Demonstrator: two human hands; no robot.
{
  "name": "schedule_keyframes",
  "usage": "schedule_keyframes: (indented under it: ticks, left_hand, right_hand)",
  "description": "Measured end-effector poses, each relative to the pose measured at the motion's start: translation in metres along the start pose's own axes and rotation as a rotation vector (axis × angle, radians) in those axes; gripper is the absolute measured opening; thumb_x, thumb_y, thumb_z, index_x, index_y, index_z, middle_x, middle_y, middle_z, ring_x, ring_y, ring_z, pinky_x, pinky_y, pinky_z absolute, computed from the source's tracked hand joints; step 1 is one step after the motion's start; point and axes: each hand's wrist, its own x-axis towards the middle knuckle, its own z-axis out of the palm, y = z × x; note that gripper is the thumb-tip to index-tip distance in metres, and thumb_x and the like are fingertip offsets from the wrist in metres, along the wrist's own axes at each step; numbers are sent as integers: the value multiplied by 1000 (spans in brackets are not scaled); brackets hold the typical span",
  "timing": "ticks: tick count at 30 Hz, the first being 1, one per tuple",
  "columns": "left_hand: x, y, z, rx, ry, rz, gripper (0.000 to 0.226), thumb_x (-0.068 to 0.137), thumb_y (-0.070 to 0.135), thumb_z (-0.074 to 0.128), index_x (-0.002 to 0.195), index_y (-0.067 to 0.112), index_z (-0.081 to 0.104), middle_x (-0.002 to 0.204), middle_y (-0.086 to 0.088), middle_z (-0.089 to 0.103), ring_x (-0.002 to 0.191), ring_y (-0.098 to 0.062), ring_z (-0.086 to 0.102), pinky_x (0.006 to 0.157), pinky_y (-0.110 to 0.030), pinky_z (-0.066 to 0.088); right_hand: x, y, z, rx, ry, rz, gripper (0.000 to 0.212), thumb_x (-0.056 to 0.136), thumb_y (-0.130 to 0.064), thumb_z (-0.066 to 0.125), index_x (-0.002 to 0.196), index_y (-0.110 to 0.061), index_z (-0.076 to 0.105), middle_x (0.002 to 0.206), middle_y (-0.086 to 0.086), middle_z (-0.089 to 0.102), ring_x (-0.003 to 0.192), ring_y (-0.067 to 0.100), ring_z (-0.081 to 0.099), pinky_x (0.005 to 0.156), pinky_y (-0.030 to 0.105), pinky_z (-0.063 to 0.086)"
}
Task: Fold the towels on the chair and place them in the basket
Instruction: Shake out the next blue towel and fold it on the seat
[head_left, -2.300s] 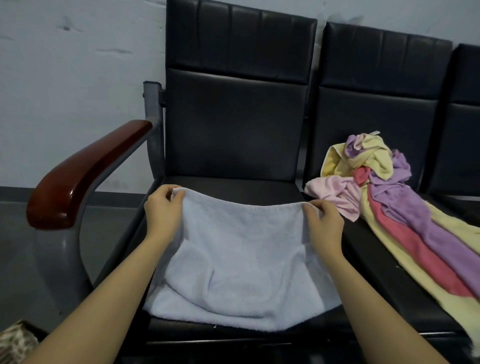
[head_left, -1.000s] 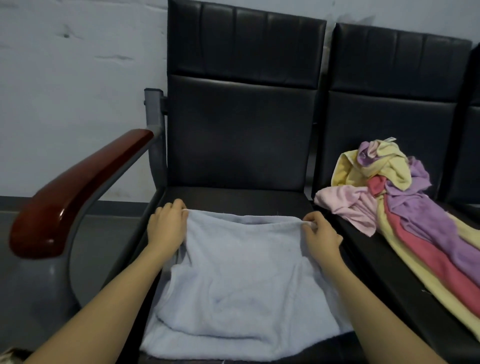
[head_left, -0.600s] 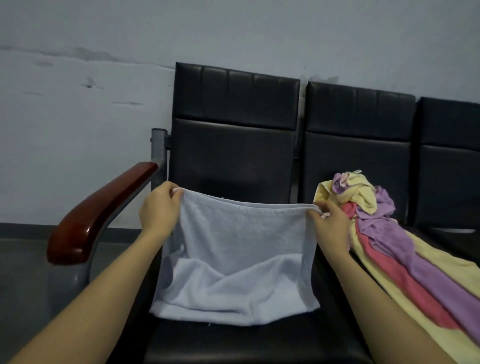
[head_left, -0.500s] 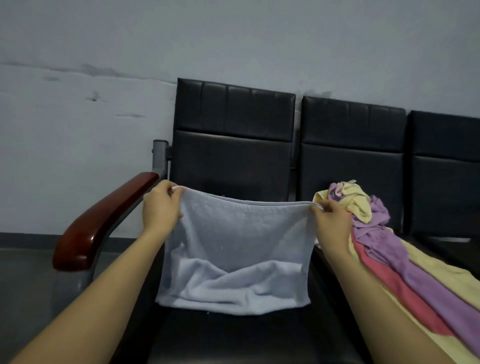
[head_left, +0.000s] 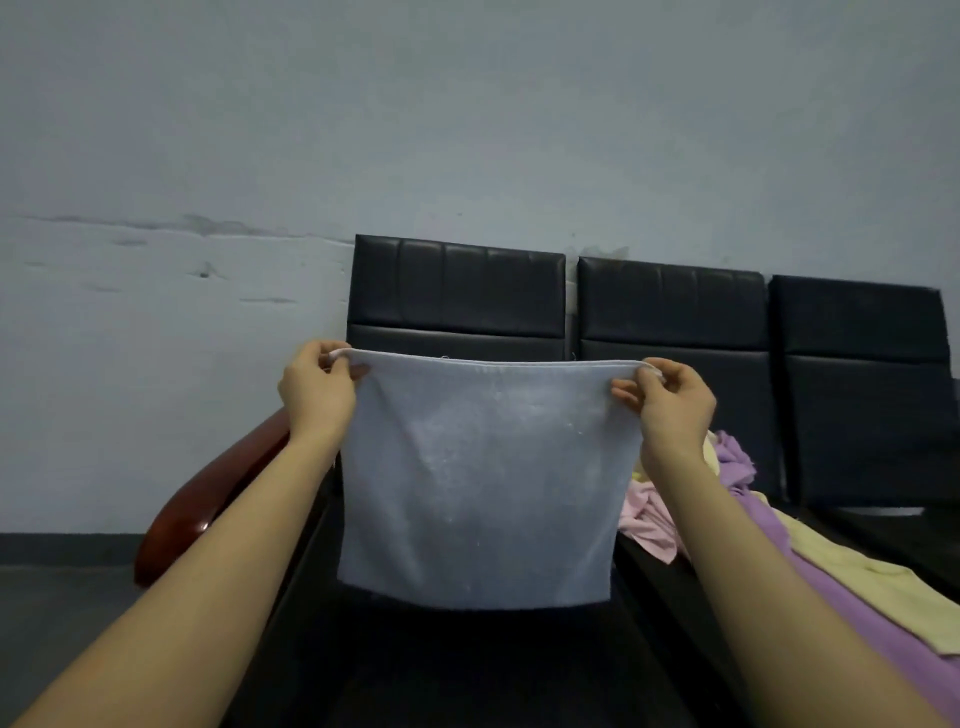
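Observation:
A pale blue towel (head_left: 483, 483) hangs flat in the air above the black chair seat (head_left: 467, 670). My left hand (head_left: 317, 389) pinches its top left corner and my right hand (head_left: 670, 400) pinches its top right corner. The towel's lower edge hangs free just above the seat. A heap of pink, purple and yellow towels (head_left: 737, 499) lies on the seat to the right, partly behind my right forearm. No basket is in view.
A row of black padded chairs stands against a grey wall (head_left: 467, 130). A dark red wooden armrest (head_left: 208, 499) juts out at the left of the chair. Grey floor (head_left: 62, 613) shows at the lower left.
Both hands have lifted the blue towel off the seat by its top corners, so it now hangs stretched and free. The view has tilted up toward the wall.

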Motion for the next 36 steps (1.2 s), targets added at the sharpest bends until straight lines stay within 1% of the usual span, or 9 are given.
schedule_keyframes:
  ticks: [6,10,14,19,24,27,31,33,36]
  left_hand:
    - [-15,2,-6,3,-75,-19,13,97,9,51,98,14,64,96,-7,67,76,-13,67,76,-29,56]
    - [-28,-10,-12,41,-149,-29,9,92,13,60,95,17,68,89,-3,70,84,-16,68,85,-32,54]
    - [-37,-20,-13,41,-140,-64,11,91,11,62,98,15,69,81,-1,70,78,-14,68,85,-33,55]
    - [-41,-37,-5,96,-120,-89,23,91,11,61,113,11,68,99,-2,70,92,-16,65,93,-37,52]
    - [-41,-57,11,126,-90,-126,13,94,11,56,101,12,66,95,-4,68,89,-19,65,83,-34,53]
    - [-32,-63,26,148,-89,-109,10,97,14,52,96,17,61,96,-5,66,90,-21,65,79,-34,53]
    - [-9,-50,50,159,-46,-52,8,99,15,48,101,15,56,100,-3,60,90,-18,57,75,-29,46]
    - [2,-37,61,126,-22,-22,12,99,14,46,107,9,55,100,-2,56,90,-15,53,76,-26,42]
    - [12,-17,71,77,17,15,10,100,13,44,107,10,51,99,-1,52,89,-15,50,74,-24,38]
  right_hand:
    - [-6,4,-13,9,-12,16,14,98,-1,49,108,-4,58,90,8,65,56,4,67,59,12,53]
    - [-12,17,-27,-77,-2,8,12,97,-2,49,105,-5,58,83,8,64,52,6,66,51,15,53]
    - [-14,28,-37,-188,7,-25,11,97,-5,49,104,-7,57,77,4,64,51,5,64,51,16,54]
    - [-15,49,-41,-234,11,-18,12,98,-5,48,103,-3,59,81,8,64,50,8,62,45,20,52]
    - [-10,78,-37,-340,-9,-28,9,98,-9,48,98,-9,57,87,14,65,57,11,63,42,14,46]
    - [6,88,-25,-372,0,-17,8,98,-11,48,98,-11,55,91,10,63,75,21,65,52,22,53]
    - [34,86,-2,-327,16,-3,15,95,-16,48,85,-26,52,85,-5,57,92,29,64,80,49,56]
    - [50,84,8,-317,30,-27,16,95,-21,48,85,-33,51,94,-2,59,95,25,62,87,49,53]
    - [64,71,21,-234,59,-69,6,99,-17,46,98,-21,50,105,5,58,90,14,56,84,31,48]
